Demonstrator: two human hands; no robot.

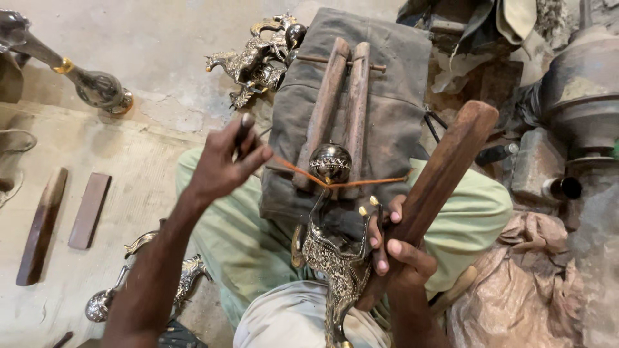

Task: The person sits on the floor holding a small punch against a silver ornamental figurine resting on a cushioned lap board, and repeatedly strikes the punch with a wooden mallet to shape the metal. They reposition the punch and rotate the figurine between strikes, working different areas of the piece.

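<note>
My left hand (222,164) is raised at centre left, pinching a small dark tool and one end of an orange cord (364,183). The cord runs right, under an engraved metal ball (330,161) that tops a brass ornament. My right hand (393,248) grips a long wooden mallet (442,177) together with that engraved brass figure (338,261), which rests in my lap. Two wooden sticks (338,106) lie side by side on a grey folded cloth (393,96) over my knees.
Brass horse figures (255,61) stand at the back. A metal figure (138,277) lies on the floor at lower left, beside two flat wooden bars (64,216). A brass-collared metal piece (84,77) sits far left. Dark metal vessels (580,96) and crumpled sacking (516,296) crowd the right.
</note>
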